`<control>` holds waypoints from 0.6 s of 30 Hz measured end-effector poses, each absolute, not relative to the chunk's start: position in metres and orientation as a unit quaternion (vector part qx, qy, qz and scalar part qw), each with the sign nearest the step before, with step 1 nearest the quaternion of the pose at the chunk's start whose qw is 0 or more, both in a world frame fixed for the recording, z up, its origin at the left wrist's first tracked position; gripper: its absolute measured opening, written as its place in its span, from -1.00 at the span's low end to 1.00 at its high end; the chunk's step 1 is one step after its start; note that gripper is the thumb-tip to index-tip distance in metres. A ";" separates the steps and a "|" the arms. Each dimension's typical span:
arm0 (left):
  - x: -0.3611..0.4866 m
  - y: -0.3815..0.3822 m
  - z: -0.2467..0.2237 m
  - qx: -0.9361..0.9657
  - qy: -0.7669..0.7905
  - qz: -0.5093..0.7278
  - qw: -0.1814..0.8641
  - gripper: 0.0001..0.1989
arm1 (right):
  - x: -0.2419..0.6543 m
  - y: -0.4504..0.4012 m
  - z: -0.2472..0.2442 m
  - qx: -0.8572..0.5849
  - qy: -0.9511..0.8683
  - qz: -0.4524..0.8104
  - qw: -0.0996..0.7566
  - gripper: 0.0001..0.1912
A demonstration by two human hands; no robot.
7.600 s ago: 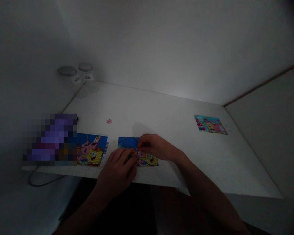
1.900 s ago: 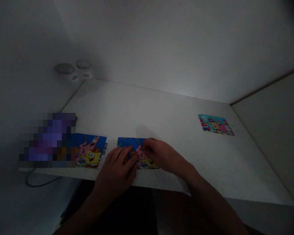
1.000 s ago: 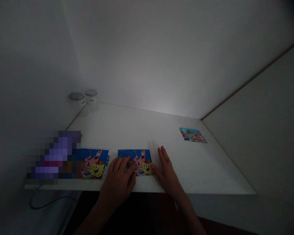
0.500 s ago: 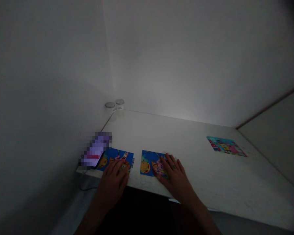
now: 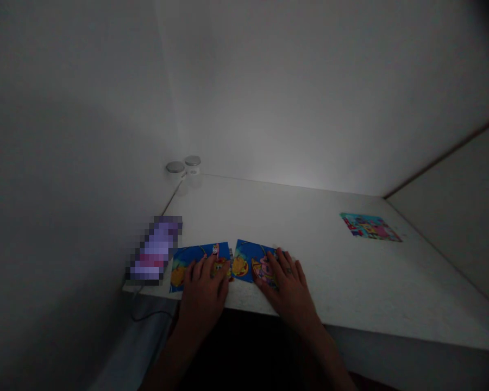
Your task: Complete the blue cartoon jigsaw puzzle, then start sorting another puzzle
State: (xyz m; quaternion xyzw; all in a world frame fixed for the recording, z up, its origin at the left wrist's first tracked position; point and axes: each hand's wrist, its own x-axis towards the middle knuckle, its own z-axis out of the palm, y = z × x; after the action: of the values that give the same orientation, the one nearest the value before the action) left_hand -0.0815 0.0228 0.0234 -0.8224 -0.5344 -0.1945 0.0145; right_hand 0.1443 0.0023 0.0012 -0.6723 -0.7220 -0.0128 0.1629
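Left cartoon card (image 5: 200,251), blue, barcode at right margin | right cartoon card (image 5: 249,255), blue, yellow-and-pink artwork | both flat, partly covered, side by side, slightly angled, near front edge of white tabletop (image 5: 264,212)

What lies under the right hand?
The right hand covers the right part of a blue cartoon picture on the white table. The picture's left part shows, with a round yellow shape. Whatever is printed directly beneath the hand is hidden.

L grip (image 5: 204,287) hides pt. L pic (image 5: 192,254), R grip (image 5: 290,284) pt. R pic (image 5: 245,260); poss. phone (image 5: 155,250) blurred.
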 end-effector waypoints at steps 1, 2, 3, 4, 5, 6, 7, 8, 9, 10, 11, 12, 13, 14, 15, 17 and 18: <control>-0.082 0.023 0.022 -0.823 -0.529 -0.205 0.006 -0.63 | 0.142 0.002 0.002 -0.670 -0.725 -0.009 0.161 -0.30; -0.082 0.023 0.020 -0.824 -0.523 -0.217 -0.003 -0.61 | 0.139 0.001 0.003 -0.666 -0.729 -0.005 0.159 -0.30; -0.083 0.023 0.017 -0.824 -0.518 -0.229 -0.013 -0.58 | 0.136 0.001 0.003 -0.661 -0.734 -0.001 0.157 -0.30; -0.085 0.023 0.015 -0.822 -0.515 -0.241 -0.023 -0.56 | 0.133 0.000 0.004 -0.655 -0.740 0.004 0.154 -0.29; -0.086 0.023 0.014 -0.821 -0.512 -0.251 -0.035 -0.53 | 0.129 -0.001 0.004 -0.649 -0.746 0.010 0.152 -0.29; -0.088 0.023 0.012 -0.819 -0.510 -0.259 -0.048 -0.52 | 0.125 -0.002 0.005 -0.643 -0.751 0.016 0.150 -0.29; -0.089 0.022 0.012 -0.818 -0.508 -0.265 -0.062 -0.50 | 0.121 -0.002 0.005 -0.639 -0.754 0.024 0.150 -0.29; -0.091 0.022 0.013 -0.817 -0.505 -0.269 -0.075 -0.49 | 0.118 -0.002 0.006 -0.635 -0.757 0.032 0.151 -0.30; -0.093 0.022 0.014 -0.817 -0.501 -0.273 -0.085 -0.49 | 0.115 -0.001 0.006 -0.631 -0.759 0.040 0.152 -0.30; -0.095 0.022 0.017 -0.818 -0.496 -0.276 -0.093 -0.48 | 0.113 0.000 0.007 -0.628 -0.761 0.048 0.154 -0.30; -0.098 0.022 0.019 -0.820 -0.490 -0.279 -0.095 -0.48 | 0.111 0.001 0.007 -0.625 -0.763 0.055 0.155 -0.30; -0.102 0.022 0.022 -0.822 -0.485 -0.284 -0.088 -0.49 | 0.110 0.002 0.008 -0.622 -0.765 0.060 0.155 -0.30; -0.106 0.022 0.025 -0.823 -0.484 -0.289 -0.074 -0.52 | 0.110 0.003 0.008 -0.620 -0.766 0.064 0.156 -0.30; -0.111 0.023 0.026 -0.822 -0.486 -0.293 -0.053 -0.55 | 0.110 0.004 0.008 -0.618 -0.767 0.068 0.157 -0.30; -0.115 0.023 0.027 -0.818 -0.492 -0.297 -0.028 -0.59 | 0.111 0.004 0.007 -0.618 -0.767 0.071 0.160 -0.30; -0.124 0.024 0.024 -0.806 -0.515 -0.292 0.009 -0.63 | 0.113 0.004 0.006 -0.617 -0.766 0.075 0.165 -0.30; -0.127 0.025 0.022 -0.801 -0.524 -0.288 0.017 -0.64 | 0.114 0.004 0.005 -0.616 -0.766 0.075 0.167 -0.30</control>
State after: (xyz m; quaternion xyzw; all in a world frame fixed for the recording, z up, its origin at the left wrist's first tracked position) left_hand -0.1269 0.0248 0.0216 -0.8013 -0.5243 -0.2878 0.0172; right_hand 0.1141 0.0039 0.0054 -0.6164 -0.7659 0.0745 0.1669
